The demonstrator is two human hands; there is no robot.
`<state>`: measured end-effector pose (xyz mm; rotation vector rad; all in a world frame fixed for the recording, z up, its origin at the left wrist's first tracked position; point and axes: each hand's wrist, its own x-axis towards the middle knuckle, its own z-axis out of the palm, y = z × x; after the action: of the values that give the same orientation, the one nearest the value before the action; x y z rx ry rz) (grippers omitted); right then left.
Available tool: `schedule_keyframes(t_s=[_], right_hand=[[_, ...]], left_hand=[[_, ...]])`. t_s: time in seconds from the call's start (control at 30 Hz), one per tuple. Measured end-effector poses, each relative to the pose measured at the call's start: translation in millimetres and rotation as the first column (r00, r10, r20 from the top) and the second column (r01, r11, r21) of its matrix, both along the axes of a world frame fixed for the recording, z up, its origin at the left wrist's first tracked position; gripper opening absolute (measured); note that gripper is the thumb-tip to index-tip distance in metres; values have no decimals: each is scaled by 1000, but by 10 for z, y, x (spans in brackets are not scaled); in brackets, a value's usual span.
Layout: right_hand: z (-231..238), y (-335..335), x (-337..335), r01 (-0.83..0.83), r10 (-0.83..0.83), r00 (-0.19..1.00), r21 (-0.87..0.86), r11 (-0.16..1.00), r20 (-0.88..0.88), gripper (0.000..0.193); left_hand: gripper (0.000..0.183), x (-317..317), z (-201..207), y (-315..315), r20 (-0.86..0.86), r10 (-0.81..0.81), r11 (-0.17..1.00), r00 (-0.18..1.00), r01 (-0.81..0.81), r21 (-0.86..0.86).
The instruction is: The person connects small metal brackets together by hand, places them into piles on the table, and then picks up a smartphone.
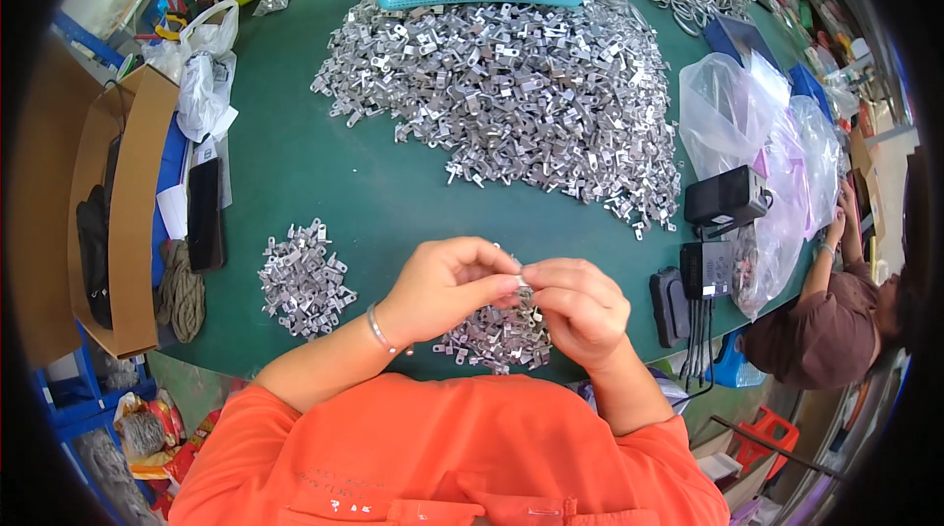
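Both hands (pixel 441 290) (pixel 587 312), nearly closed, pinch a small metal piece (pixel 522 281)

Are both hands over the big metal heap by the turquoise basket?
No, the left hand and right hand meet over the smaller metal pile nearest the orange shirt.

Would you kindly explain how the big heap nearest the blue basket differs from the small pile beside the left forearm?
The big heap spreads wide; the small pile is compact. The big heap lies farther back; the small pile lies closer to the front. Both are loose, silvery pieces on the green tabletop.
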<state>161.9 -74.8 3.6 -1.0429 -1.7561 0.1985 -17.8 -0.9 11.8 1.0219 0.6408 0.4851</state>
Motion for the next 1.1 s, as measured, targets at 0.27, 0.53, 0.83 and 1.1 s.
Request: schedule_keyframes(t_s=[0.27,0.53,0.83,1.1], right_hand=[[-277,144,626,578,-493,811,-301,759,314,8],[-300,354,574,628,-473,739,-236,742,479,11],[-358,349,603,573,-442,729,-113,811,524,24],[-413,345,628,598,-466,686,-68,799,559,6]], left_hand=[[5,-1183,168,336,-285,699,342,656,44,939],[10,-1561,-54,218,-419,671,387,611,194,902],[8,-1483,99,325,-521,590,491,617,237,838],[10,-911,273,318,-320,525,409,789,96,908]])
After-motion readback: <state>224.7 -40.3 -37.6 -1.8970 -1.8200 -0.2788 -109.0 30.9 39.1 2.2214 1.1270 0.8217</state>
